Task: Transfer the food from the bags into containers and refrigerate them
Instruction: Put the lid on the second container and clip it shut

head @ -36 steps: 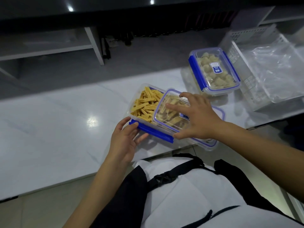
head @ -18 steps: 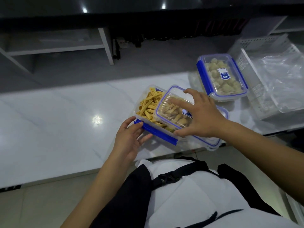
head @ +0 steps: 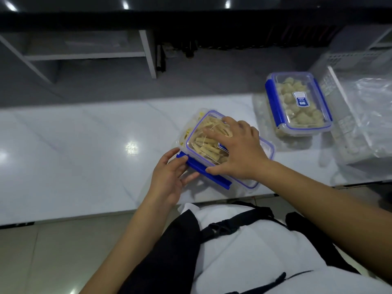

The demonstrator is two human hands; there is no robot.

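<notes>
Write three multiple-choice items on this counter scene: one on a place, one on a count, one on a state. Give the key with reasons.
1. Where is the white basket?
A. right of the meatball container
B. on the floor
C. left of both hands

2. How many lidded food containers are on the counter?
A. one
B. two
C. four

3. What is the right hand doing?
A. hanging idle
B. gripping a bag
C. pressing flat on the lid

Key: 1 A, its wall stands beside that container; 2 B, one by the hands, one farther back; 3 C, spread fingers lie on it while the left hand touches the blue clip.
</notes>
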